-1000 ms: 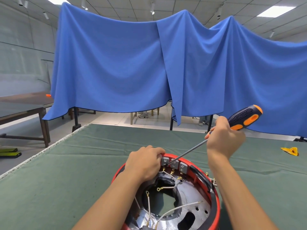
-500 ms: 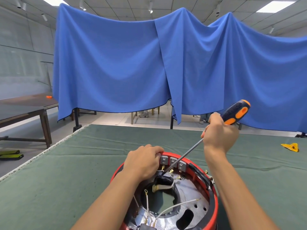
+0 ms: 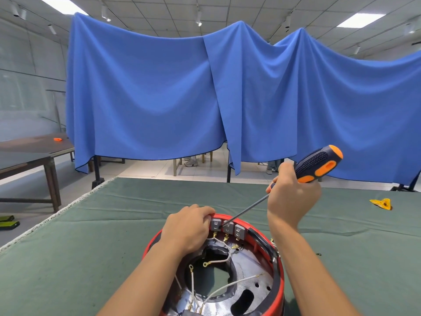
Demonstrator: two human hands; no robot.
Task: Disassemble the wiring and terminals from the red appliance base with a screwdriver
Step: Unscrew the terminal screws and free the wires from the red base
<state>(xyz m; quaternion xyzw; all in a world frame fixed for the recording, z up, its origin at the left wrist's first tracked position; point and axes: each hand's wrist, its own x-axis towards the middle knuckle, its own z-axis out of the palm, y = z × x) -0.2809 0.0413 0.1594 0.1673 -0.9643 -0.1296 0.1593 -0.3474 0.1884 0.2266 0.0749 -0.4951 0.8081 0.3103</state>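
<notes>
Head view: red appliance base (image 3: 279,279) sits on the green worktop (image 3: 68,258); left hand (image 3: 188,226) curls over its far rim beside the grey terminals (image 3: 227,226); right hand (image 3: 292,197) grips the screwdriver (image 3: 319,164), tip at the terminals; white wires (image 3: 224,261) lie inside.
</notes>
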